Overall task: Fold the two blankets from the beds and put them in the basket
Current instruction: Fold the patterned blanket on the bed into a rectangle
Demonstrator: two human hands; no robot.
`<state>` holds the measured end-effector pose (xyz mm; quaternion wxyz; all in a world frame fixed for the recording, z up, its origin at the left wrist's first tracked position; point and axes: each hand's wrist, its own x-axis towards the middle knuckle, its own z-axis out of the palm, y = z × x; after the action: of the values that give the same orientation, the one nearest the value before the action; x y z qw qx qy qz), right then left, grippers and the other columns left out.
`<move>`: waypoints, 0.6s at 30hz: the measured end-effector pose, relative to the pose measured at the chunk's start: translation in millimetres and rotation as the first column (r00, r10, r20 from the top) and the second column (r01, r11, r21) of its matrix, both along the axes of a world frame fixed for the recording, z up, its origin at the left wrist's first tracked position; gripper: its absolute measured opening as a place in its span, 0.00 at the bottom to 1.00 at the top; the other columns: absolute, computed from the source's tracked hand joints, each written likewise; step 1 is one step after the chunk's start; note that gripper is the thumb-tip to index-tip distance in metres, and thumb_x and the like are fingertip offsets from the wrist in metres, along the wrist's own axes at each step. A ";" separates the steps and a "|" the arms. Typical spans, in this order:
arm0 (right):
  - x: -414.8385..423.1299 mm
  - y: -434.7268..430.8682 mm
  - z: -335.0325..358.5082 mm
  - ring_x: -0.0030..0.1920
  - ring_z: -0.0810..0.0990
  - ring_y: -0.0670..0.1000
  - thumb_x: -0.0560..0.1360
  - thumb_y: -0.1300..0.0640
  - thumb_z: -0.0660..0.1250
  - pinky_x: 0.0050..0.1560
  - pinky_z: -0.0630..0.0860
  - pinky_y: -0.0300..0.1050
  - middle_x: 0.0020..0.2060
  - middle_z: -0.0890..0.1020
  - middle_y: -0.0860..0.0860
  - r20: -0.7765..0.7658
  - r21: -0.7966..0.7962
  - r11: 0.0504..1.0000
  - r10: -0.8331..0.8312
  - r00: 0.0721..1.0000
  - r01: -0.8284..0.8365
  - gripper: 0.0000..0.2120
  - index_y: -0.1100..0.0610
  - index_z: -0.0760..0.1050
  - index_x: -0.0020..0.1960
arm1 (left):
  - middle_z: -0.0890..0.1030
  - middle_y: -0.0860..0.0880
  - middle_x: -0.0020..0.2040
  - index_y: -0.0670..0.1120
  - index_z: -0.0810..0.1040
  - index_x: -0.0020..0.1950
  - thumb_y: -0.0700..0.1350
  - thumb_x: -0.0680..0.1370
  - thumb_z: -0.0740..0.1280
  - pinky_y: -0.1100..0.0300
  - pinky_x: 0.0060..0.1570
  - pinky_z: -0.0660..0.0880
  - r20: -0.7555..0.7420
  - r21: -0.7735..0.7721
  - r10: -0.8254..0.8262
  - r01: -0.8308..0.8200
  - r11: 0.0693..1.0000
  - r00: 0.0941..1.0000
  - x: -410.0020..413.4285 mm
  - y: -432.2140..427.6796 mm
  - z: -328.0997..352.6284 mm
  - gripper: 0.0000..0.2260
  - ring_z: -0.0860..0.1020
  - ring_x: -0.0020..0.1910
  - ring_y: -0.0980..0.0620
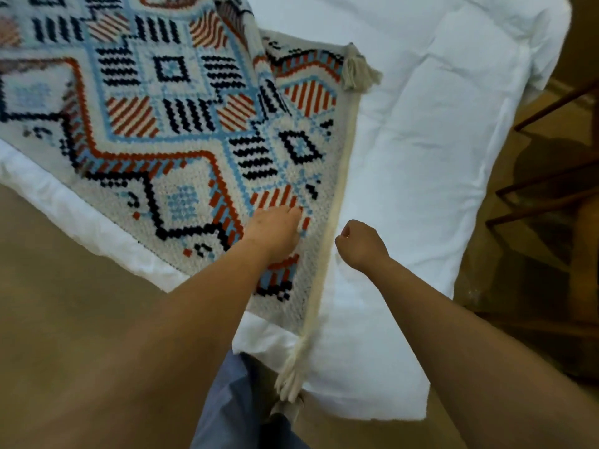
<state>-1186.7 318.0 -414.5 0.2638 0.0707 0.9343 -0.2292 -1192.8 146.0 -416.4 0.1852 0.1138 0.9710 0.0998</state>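
Head view: a knitted blanket [181,131] lies spread on the left and middle part of a bed. Its nubbly, chunky weave carries a stepped geometric pattern of diamonds, zigzags and striped blocks in cream, pale blue, rust red and near-black. A plain cream band runs down its right edge. That edge ends in a thick cream tassel at the far corner [359,71] and another at the near corner [291,374], which hangs over the bed's near edge. At the far side, a fold of the blanket stands up off the layer beneath it, and the pattern there is blurred.

Under the blanket is a smooth white duvet [437,140], puffy and softly creased, which fills the right part of the bed.

The left hand [275,234] rests knuckles-up on the blanket's near right part. Its fingers are blurred against the weave, so I cannot tell whether they lie flat or pinch the fabric. The right hand [361,244] is over the duvet just right of the cream band, its fingers curled into a loose fist with nothing in it.

Plain tan floor [64,286] lies to the near left. Dark thin-barred wooden furniture [551,189] stands at the right. A blue trouser leg [227,400] shows at the near edge.
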 end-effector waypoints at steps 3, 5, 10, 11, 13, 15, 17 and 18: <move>-50.1 -8.0 10.5 0.39 0.70 0.53 0.75 0.59 0.57 0.35 0.65 0.44 0.39 0.73 0.53 -0.048 -0.034 0.999 -0.018 0.999 0.016 0.05 0.58 0.65 0.40 | 0.75 0.44 0.56 0.44 0.69 0.59 0.44 0.79 0.55 0.51 0.49 0.68 -0.063 0.005 -0.011 0.011 1.000 0.998 -58.9 -7.5 10.9 0.10 0.73 0.52 0.43; -87.0 -14.3 13.9 0.39 0.71 0.54 0.75 0.59 0.57 0.37 0.66 0.45 0.40 0.74 0.54 -0.083 -0.044 0.999 -0.025 0.996 0.022 0.05 0.58 0.66 0.41 | 0.75 0.43 0.56 0.43 0.69 0.60 0.45 0.80 0.54 0.52 0.47 0.67 -0.086 0.024 -0.003 0.005 1.000 0.996 -100.9 -12.4 15.2 0.11 0.73 0.50 0.43; -201.7 -35.0 6.3 0.43 0.75 0.57 0.75 0.57 0.59 0.39 0.69 0.46 0.44 0.75 0.58 -0.176 -0.022 0.994 -0.105 0.979 0.103 0.06 0.60 0.69 0.43 | 0.74 0.44 0.55 0.43 0.70 0.58 0.45 0.80 0.54 0.53 0.45 0.65 -0.124 0.065 -0.034 0.042 0.997 0.992 -222.5 -27.0 6.8 0.10 0.71 0.46 0.46; -224.1 -40.1 3.0 0.46 0.75 0.58 0.75 0.57 0.59 0.40 0.69 0.46 0.47 0.75 0.59 -0.182 0.009 0.996 -0.089 0.979 0.092 0.06 0.60 0.70 0.45 | 0.74 0.44 0.55 0.43 0.70 0.57 0.46 0.80 0.54 0.53 0.45 0.66 -0.126 0.069 -0.033 0.042 0.997 0.991 -245.1 -30.5 3.1 0.10 0.71 0.48 0.46; -261.1 -48.7 -5.2 0.52 0.73 0.59 0.76 0.55 0.59 0.43 0.70 0.48 0.53 0.73 0.59 -0.183 0.107 0.994 0.007 0.983 0.013 0.10 0.60 0.71 0.51 | 0.74 0.43 0.56 0.43 0.70 0.57 0.46 0.80 0.55 0.52 0.48 0.68 -0.118 0.045 -0.037 0.042 0.998 0.992 -282.1 -31.5 -6.1 0.10 0.72 0.52 0.44; -290.4 -54.6 -10.8 0.55 0.71 0.59 0.76 0.54 0.59 0.46 0.68 0.48 0.56 0.72 0.59 -0.205 0.166 0.986 0.067 0.977 -0.033 0.14 0.61 0.70 0.57 | 0.73 0.43 0.57 0.43 0.69 0.59 0.45 0.79 0.57 0.51 0.51 0.69 -0.131 0.028 -0.043 0.047 0.998 0.990 -309.0 -28.6 -15.1 0.11 0.72 0.55 0.44; -320.4 -54.8 -15.8 0.55 0.71 0.59 0.75 0.54 0.59 0.44 0.66 0.47 0.56 0.72 0.60 -0.238 0.199 0.980 0.042 0.970 0.006 0.14 0.61 0.71 0.57 | 0.73 0.43 0.57 0.43 0.69 0.60 0.45 0.78 0.59 0.51 0.53 0.69 -0.161 0.043 -0.054 0.061 0.997 0.986 -337.1 -25.2 -25.0 0.12 0.71 0.56 0.44; -331.3 -53.3 -17.6 0.56 0.71 0.59 0.75 0.54 0.59 0.44 0.65 0.46 0.57 0.72 0.60 -0.253 0.228 0.974 0.063 0.965 -0.003 0.14 0.61 0.71 0.57 | 0.73 0.43 0.57 0.43 0.69 0.60 0.45 0.77 0.59 0.51 0.54 0.69 -0.171 0.051 -0.052 0.061 0.997 0.984 -347.5 -23.7 -29.3 0.13 0.71 0.57 0.44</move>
<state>-1518.0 264.7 -432.1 0.1336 0.0540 0.9817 -0.1242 -1540.4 122.3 -445.7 0.1013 0.1545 0.9764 0.1118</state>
